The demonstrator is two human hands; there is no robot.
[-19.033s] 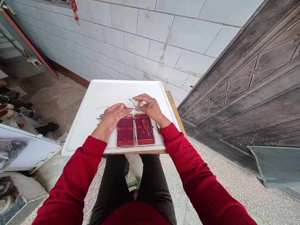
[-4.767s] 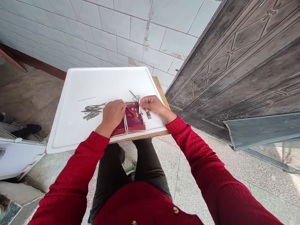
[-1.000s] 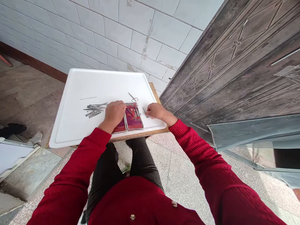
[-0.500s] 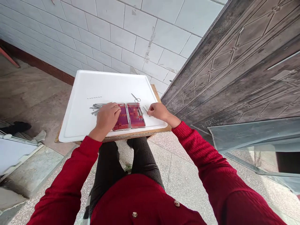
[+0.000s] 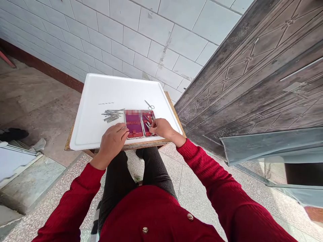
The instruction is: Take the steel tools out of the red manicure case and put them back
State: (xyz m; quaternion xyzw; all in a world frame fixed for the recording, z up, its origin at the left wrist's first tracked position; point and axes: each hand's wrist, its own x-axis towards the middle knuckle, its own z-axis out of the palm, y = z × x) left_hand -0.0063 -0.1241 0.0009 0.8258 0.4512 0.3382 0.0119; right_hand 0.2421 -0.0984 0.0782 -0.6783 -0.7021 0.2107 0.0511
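An open manicure case [image 5: 135,128], red with a purple lining, lies near the front edge of a white tray [image 5: 93,134]. At the case's left edge is my left hand [image 5: 112,138], its fingers bent together and holding that edge. My right hand [image 5: 163,128] reaches over the case's right half, thumb and fingers pinched on a small metal tool [image 5: 148,124]; its exact kind is partly hidden. Small scissors [image 5: 149,106] lie on the tray behind the case. A pile of slim metal tools [image 5: 112,115] rests left of it.
A thin metal strip [image 5: 106,103] lies on the tray behind the pile. The tray sits on a wooden table [image 5: 68,143]. A tiled wall [image 5: 131,37] stands behind, and a dark patterned door [image 5: 227,80] is on the right.
My right hand has moved left with the metal tool, from the tray beside the case to over its right half. My left hand has drawn back towards me, uncovering the metal pile.
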